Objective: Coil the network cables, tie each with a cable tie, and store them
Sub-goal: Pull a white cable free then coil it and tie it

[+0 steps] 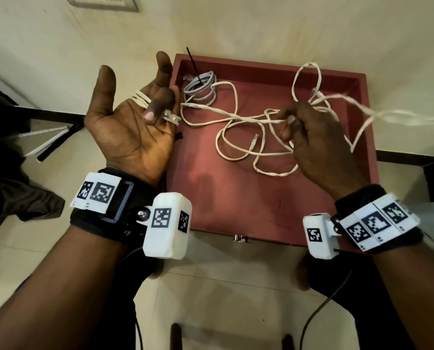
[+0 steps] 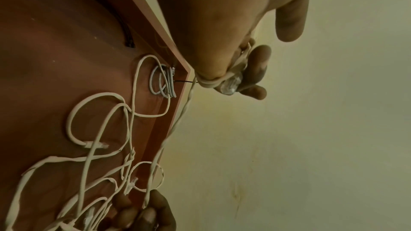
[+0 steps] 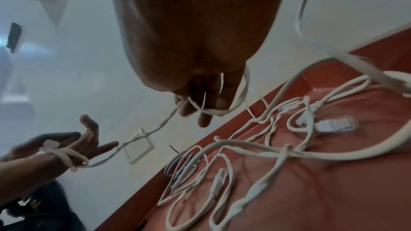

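Observation:
A white network cable [image 1: 238, 118] runs taut between my hands above a red tray [image 1: 236, 198]. My left hand [image 1: 135, 122] is palm up beside the tray's left rim, thumb and forefinger straight. Turns of the cable [image 2: 209, 82] wrap it, and its curled fingers [image 2: 258, 64] hold the clear plug [image 2: 230, 88]. My right hand [image 1: 314, 140] pinches the cable over the tray's right half, with blurred slack trailing right. More white cable [image 3: 255, 148] lies tangled on the tray floor. A grey coiled cable [image 1: 200, 89], bound by a black tie [image 1: 192, 63], lies in the far left corner.
The tray sits on a pale tiled floor [image 1: 236, 286] against a wall, with a metal knob [image 1: 239, 239] on its near side. Dark strips [image 2: 129, 38] lie by the tray's left wall. A black frame [image 1: 57, 114] and dark cloth [image 1: 21, 195] are at the left.

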